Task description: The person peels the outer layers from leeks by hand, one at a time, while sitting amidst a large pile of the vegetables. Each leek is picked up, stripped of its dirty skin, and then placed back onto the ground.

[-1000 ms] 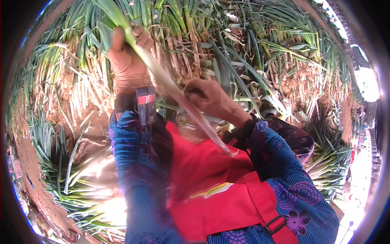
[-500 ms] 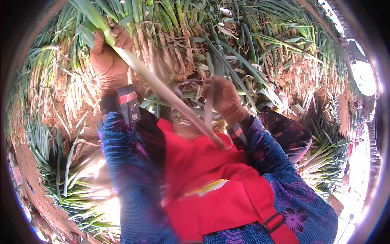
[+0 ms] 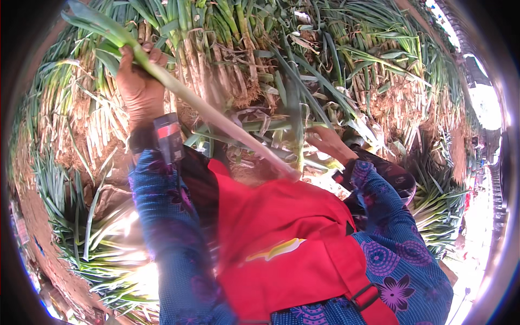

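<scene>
A long green onion [image 3: 208, 111] slants across my front, its green leaves at the upper left and its pale root end by the red apron [image 3: 287, 216]. My left hand [image 3: 142, 81] is closed round its upper stem, just below the leaves. On the other side, my right hand [image 3: 327, 143] has its fingers stretched out and apart, with nothing seen in them. Just left of those fingers hangs a long peeled leaf [image 3: 296, 116], smeared by motion; it looks apart from the hand.
Bundled green onions [image 3: 227, 59] lie in rows along the far side, with more bundles at the right [image 3: 384, 103]. Further piles lie at the lower left [image 3: 111, 254] and right [image 3: 433, 216]. Loose peeled leaves [image 3: 260, 125] litter the ground between my hands.
My right hand has moved right and down and its fingers have opened, letting go of the peeled strip. My left hand and the green onion have shifted slightly left.
</scene>
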A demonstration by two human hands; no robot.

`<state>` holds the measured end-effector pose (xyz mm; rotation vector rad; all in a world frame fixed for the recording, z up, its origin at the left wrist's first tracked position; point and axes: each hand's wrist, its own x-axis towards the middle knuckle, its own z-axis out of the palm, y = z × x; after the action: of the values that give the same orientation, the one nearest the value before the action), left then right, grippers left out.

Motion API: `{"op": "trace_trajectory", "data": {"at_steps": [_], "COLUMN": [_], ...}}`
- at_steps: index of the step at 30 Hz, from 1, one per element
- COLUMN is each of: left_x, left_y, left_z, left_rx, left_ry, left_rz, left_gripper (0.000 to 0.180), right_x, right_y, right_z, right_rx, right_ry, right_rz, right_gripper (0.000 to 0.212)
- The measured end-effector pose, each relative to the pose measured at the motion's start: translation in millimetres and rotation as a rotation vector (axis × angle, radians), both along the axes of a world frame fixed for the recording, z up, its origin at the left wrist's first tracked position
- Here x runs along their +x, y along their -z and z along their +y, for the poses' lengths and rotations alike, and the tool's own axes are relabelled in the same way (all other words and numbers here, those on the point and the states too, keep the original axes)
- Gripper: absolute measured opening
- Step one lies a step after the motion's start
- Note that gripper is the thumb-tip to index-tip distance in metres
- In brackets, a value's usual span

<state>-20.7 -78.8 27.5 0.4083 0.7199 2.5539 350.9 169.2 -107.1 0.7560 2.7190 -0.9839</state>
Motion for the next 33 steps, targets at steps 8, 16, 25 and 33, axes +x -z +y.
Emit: {"op": "trace_trajectory", "data": {"at_steps": [8,16,25,33], "left_x": [17.7,16.2,15.2,0.5], "left_y": [1.3,7.4,8.1,13.5], "left_z": [28.0,22.6,17.1,5.9], "left_rx": [-0.192,-0.328,-0.422,-0.343], "left_ry": [-0.159,-0.243,-0.347,-0.366], "left_rz": [-0.182,-0.22,-0.193,-0.17], "left_gripper": [0.014,0.016,0.02,0.022], "right_x": [-101.1,-105.3,-99.2,-77.2], "right_y": [-92.2,-78.2,-68.1,-84.1], "right_z": [-103.9,-132.4,-112.0,-82.7], "right_rx": [-0.528,0.113,-0.136,-0.913], "right_ry": [-0.043,-0.148,-0.191,0.055], "right_rz": [0.29,0.567,0.448,0.079], "right_gripper": [0.036,0.015,0.009,0.037]}}
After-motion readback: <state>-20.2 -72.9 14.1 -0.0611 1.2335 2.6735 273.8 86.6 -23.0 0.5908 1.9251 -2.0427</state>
